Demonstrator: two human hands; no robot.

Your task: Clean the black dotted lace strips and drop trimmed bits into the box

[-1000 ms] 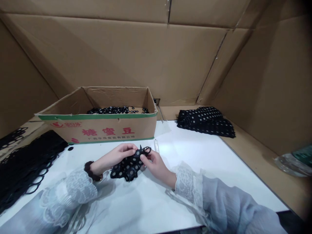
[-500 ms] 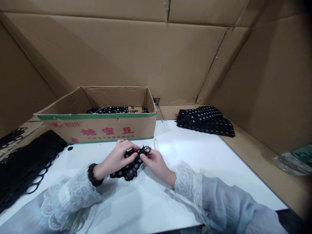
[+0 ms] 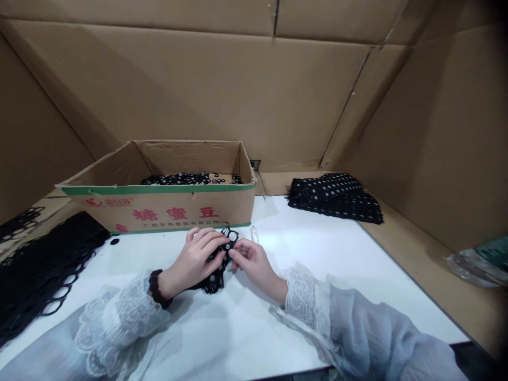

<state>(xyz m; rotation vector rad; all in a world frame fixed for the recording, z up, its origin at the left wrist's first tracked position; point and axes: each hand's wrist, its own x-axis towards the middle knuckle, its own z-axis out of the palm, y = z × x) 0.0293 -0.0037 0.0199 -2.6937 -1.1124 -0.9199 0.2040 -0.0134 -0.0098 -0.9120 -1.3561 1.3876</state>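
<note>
A small piece of black fabric with pale dots (image 3: 213,282) lies bunched on the white tabletop, just in front of the cardboard box. My left hand (image 3: 194,259) covers its upper left part, fingers bent over the cloth and holding it. At the right edge of the same cloth, my right hand (image 3: 256,264) has thumb and forefinger pinched together. Thin black loops (image 3: 233,235) stick out above the fingers at the cloth's top. Much of the fabric is hidden under my left hand.
Behind my hands stands an open cardboard box (image 3: 159,209) with small black rings and bits inside. Black looped strips (image 3: 47,264) are heaped at left. Folded dotted fabric (image 3: 333,197) lies at the back right, and a plastic bag (image 3: 476,264) at far right. Cardboard walls (image 3: 222,84) enclose the table.
My left hand has shifted slightly right and spread over the cloth, covering more of it. The loops at the top now point upward. My right hand has barely moved.
</note>
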